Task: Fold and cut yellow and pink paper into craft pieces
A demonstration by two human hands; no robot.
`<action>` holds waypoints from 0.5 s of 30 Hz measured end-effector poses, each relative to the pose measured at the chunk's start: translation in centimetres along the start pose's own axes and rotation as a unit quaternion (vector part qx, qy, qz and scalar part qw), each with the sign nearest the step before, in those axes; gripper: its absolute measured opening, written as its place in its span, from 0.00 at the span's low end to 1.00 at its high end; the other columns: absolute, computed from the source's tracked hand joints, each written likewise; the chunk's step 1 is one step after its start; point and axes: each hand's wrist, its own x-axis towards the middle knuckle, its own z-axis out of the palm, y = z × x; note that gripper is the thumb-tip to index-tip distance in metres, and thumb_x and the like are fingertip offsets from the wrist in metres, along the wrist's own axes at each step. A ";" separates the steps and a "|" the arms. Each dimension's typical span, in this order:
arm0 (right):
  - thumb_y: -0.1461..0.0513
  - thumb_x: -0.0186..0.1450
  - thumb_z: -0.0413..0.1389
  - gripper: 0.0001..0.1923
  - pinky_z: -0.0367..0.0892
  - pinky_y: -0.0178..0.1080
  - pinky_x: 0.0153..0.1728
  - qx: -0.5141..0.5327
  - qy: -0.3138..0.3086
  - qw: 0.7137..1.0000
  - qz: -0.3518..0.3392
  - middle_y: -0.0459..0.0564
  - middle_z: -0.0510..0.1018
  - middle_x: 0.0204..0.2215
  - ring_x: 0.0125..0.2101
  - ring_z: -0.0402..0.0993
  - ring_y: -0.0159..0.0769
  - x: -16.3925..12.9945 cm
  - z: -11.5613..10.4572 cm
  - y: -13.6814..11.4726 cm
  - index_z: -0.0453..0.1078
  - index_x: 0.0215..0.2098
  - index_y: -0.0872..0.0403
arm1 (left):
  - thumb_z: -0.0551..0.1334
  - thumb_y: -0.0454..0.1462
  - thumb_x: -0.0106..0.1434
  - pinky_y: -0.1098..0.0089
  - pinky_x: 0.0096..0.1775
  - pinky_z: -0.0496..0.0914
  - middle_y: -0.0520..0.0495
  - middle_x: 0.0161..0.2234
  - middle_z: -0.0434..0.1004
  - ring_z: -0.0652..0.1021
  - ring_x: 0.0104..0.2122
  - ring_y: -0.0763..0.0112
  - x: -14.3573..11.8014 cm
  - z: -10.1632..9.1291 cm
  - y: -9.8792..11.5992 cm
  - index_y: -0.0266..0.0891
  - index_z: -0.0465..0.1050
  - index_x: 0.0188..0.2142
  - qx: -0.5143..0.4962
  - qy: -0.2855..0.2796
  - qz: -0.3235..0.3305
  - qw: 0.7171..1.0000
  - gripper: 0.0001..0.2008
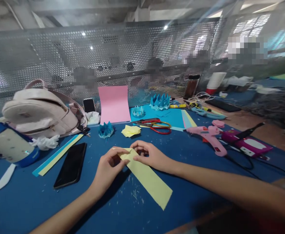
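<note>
The blue worktop (205, 169) fills the lower frame, speckled with paper trimmings, and behind it a perforated metal screen (59, 55) walls off the far side, where blurred shapes sit. Upper left, a pale pink backpack (40, 112) slumps against that screen, pushed back, I'd say, to free the middle of the surface; below it a white bottle with blue bands (8, 143) lies at the left edge. Top centre, a pink card sheet (114, 104) stands curved against the screen, and right of it a light blue sheet (171, 118) carries a folded blue paper crown (160, 101) and a smaller one (137, 111), set out of the way as if done with. Now the middle: a long yellow paper strip (148, 178) lies flat, running from centre down to the lower right, and both hands meet at its upper end. The left hand (109, 169) is closed in a pinch on the strip's corner, the right hand (150, 156) has its fingertips pressed down on the same end, held flat, it seems, so a fold lands crisp. Left of centre, a black phone (71, 165) lies face up, screen dark, beside yellow and blue strips (57, 155). To the right, a pink glue gun (209, 135) rests on its side with its cable trailing off, next to a magenta box (248, 144). Red-handled scissors (157, 125) lie above the hands, near a crumpled yellow fold (131, 130) and a small blue crown (106, 130). No brand, label or writing is legible anywhere.
</note>
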 end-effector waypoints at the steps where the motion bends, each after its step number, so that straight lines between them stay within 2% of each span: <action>1: 0.58 0.62 0.59 0.15 0.62 0.34 0.33 0.000 0.007 1.000 -0.003 0.49 0.74 0.36 0.34 0.69 0.34 0.0 -0.1 0.0 0.67 0.44 0.56 | 0.66 0.36 0.59 0.70 0.38 0.70 0.44 0.42 0.73 0.75 0.40 0.65 0.0 0.1 0.1 0.38 0.76 0.42 -0.017 -0.002 -0.006 1.000 0.11; 5: 0.56 0.64 0.57 0.12 0.62 0.34 0.33 0.005 0.001 1.000 -0.005 0.48 0.73 0.32 0.33 0.69 0.33 -0.1 -0.3 0.1 0.70 0.37 0.57 | 0.68 0.37 0.58 0.69 0.38 0.70 0.44 0.43 0.74 0.75 0.38 0.66 -0.2 0.4 0.6 0.40 0.75 0.46 -0.017 -0.002 -0.024 1.000 0.16; 9: 0.55 0.66 0.56 0.12 0.61 0.33 0.31 0.011 -0.022 1.000 -0.010 0.46 0.72 0.30 0.30 0.67 0.31 -0.2 -0.4 0.2 0.70 0.36 0.57 | 0.65 0.39 0.61 0.68 0.39 0.69 0.45 0.41 0.77 0.76 0.37 0.64 -0.4 0.2 0.9 0.40 0.77 0.46 0.075 0.025 -0.044 0.996 0.13; 12: 0.56 0.67 0.55 0.11 0.59 0.32 0.30 0.002 -0.033 0.999 -0.019 0.45 0.71 0.29 0.29 0.65 0.29 -0.4 -0.4 -0.2 0.70 0.36 0.56 | 0.62 0.41 0.64 0.67 0.43 0.68 0.44 0.42 0.79 0.77 0.42 0.62 -0.3 -0.2 0.8 0.40 0.80 0.41 0.095 0.036 -0.029 0.994 0.10; 15: 0.58 0.68 0.54 0.10 0.57 0.32 0.30 -0.026 -0.051 0.998 -0.023 0.43 0.69 0.27 0.28 0.63 0.28 -0.6 -0.5 -0.7 0.71 0.34 0.56 | 0.60 0.41 0.65 0.67 0.46 0.67 0.43 0.44 0.79 0.76 0.45 0.60 -0.2 -0.4 0.8 0.39 0.81 0.33 0.091 0.041 -0.022 0.995 0.13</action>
